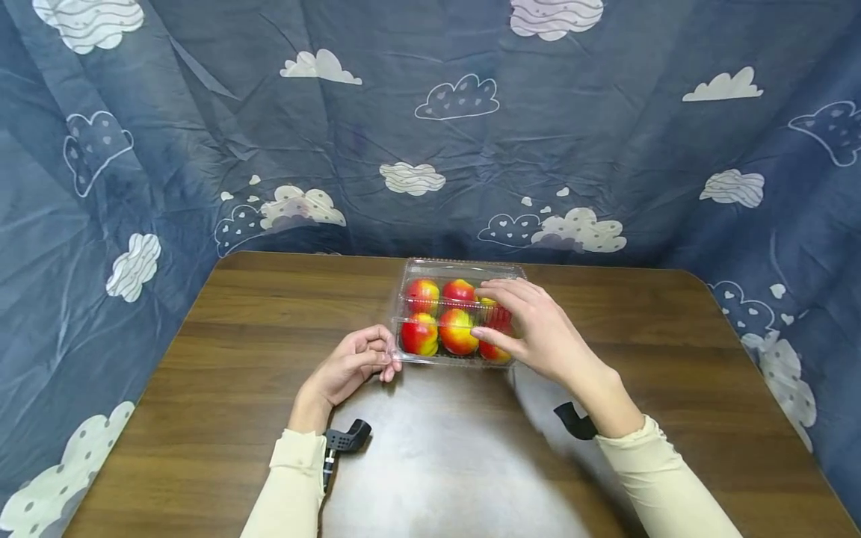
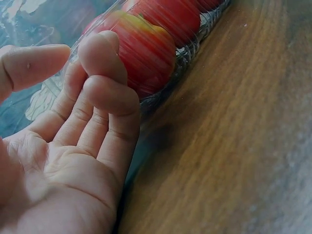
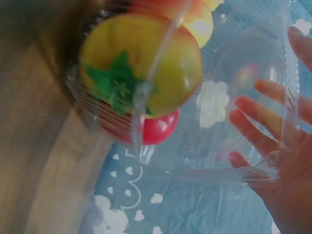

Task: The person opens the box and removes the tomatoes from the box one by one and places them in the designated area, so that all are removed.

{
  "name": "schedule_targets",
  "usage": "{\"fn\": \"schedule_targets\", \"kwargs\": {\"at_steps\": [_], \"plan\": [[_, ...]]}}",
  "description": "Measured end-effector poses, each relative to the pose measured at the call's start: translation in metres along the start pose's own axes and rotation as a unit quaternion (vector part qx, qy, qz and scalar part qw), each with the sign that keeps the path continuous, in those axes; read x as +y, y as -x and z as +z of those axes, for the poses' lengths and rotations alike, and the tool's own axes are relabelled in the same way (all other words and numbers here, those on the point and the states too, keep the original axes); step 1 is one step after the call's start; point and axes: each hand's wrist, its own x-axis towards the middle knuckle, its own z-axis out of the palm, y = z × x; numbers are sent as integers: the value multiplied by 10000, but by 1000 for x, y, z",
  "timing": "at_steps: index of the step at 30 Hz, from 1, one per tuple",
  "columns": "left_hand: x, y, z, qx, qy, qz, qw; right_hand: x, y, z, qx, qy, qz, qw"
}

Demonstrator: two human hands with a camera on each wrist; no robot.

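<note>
A clear plastic clamshell box (image 1: 452,362) holds several red and yellow fruits (image 1: 458,332). Its transparent lid (image 3: 219,176) stands partly raised over them. At the front left corner, my left hand (image 1: 359,362) has curled fingers and pinches the box edge between thumb and index finger. My right hand (image 1: 538,329) is at the right side of the lid, fingers fairly straight and spread. Through the plastic, the right wrist view shows those fingers (image 3: 258,131) on the lid's far side. One yellowish fruit (image 3: 175,73) there has a green star-shaped calyx.
Under the box is a brown wood-grain table (image 1: 269,321), with a bright glare patch in front. A blue cloud-print cloth (image 1: 377,127) hangs behind it and at both sides. Black wrist camera mounts (image 1: 350,436) sit on both wrists.
</note>
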Motion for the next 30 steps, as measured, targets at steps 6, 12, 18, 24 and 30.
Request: {"fn": "schedule_targets", "kwargs": {"at_steps": [6, 12, 18, 24, 30], "plan": [[-4, -2, 1, -61, 2, 55, 10000, 10, -7, -8, 209, -445, 122, 9987], [-5, -2, 0, -77, -10, 107, 9999, 20, -13, -16, 389, -483, 401, 9973], [-2, -1, -1, -48, 28, 54, 10000, 30, -21, -18, 582, -526, 556, 9954], [-1, -1, -2, -14, 36, 19, 10000, 35, -28, -18, 1046, -843, 685, 9886], [0, 0, 0, -64, 65, 31, 10000, 40, -30, -20, 1352, -1414, 1140, 9740]]}}
